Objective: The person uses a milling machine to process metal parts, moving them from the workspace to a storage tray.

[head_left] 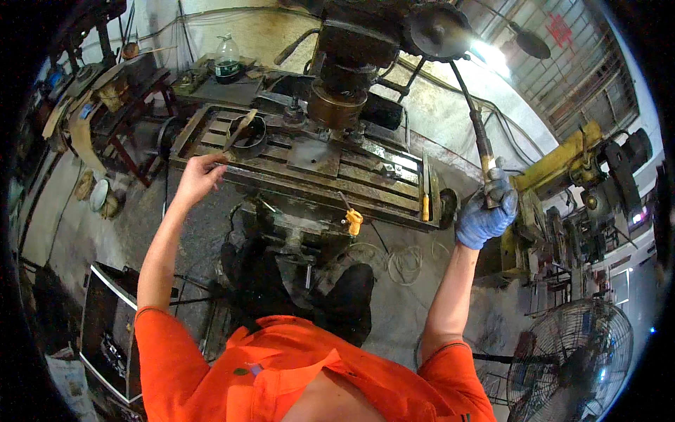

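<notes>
So, in the head view, the bare left hand (199, 180) is just beyond the front left edge of a slotted metal worktable (281, 181), its fingers bent toward the dark end of a brush (242, 132). I cannot tell whether those fingers are clamped on the brush or only touching it. The brush slants over a round dark pot (252, 145), its pale end up and away from the hand; the pot rests on the left part of the worktable. The right hand (490, 211), in a blue glove, has its fingers wrapped around the lower end of a long lever (480, 133), which slopes down from the machine head above.

Between the hands, a flat metal block (313, 156) lies on the worktable near the spindle (337, 105). Toward the right end lies a slim tool with a yellow handle (425, 207), near the gloved hand. A yellow piece (354, 222) sits at the front of the worktable, below the block. Behind the worktable, to the left, stands a clear bottle (227, 63) with dark liquid. A caged fan (573, 362) is at the lower right, beside the person's orange sleeve (457, 376).
</notes>
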Action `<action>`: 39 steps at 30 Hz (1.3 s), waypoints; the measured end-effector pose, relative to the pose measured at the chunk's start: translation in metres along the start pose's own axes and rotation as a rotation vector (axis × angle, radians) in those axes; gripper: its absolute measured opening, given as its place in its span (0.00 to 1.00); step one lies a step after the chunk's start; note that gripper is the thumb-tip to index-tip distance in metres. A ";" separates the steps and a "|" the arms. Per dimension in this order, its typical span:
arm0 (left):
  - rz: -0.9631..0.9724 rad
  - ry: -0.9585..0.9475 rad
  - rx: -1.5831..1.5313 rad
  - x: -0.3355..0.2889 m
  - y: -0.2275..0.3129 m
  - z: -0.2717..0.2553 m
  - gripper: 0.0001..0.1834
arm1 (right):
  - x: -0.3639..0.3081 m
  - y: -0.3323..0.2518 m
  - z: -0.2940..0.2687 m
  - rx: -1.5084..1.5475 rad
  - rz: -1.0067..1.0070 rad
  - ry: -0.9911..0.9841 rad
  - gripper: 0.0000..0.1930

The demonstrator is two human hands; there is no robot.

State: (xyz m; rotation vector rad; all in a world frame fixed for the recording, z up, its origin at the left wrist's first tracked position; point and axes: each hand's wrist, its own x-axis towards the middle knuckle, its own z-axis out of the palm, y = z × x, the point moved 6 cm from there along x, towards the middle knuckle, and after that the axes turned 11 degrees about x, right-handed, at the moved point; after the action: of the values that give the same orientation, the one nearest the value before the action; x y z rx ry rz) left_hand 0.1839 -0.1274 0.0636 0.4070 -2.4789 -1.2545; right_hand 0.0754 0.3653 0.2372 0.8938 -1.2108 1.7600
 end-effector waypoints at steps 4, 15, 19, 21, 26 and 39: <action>0.005 0.052 -0.004 -0.025 -0.008 -0.044 0.12 | -0.002 0.012 -0.006 0.240 0.105 0.028 0.17; -0.163 0.441 0.295 -0.178 -0.118 -0.212 0.14 | 0.006 -0.002 -0.003 0.169 0.120 0.050 0.15; -0.385 0.538 0.402 -0.301 -0.186 -0.277 0.12 | 0.011 -0.009 -0.004 0.210 0.145 0.075 0.15; -0.465 0.592 0.594 -0.358 -0.211 -0.282 0.14 | 0.014 -0.011 -0.008 0.211 0.189 0.095 0.14; -0.800 -0.037 0.748 -0.473 -0.327 -0.236 0.19 | 0.026 -0.015 0.000 0.225 0.091 0.043 0.17; -1.177 -0.384 0.665 -0.518 -0.351 -0.188 0.16 | 0.049 -0.018 -0.003 0.203 0.159 0.099 0.12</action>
State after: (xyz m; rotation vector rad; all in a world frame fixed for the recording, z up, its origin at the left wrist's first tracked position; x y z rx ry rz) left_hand 0.7661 -0.2586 -0.2025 2.1941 -2.9773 -0.7341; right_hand 0.0704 0.3833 0.2866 0.8330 -1.0782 2.0589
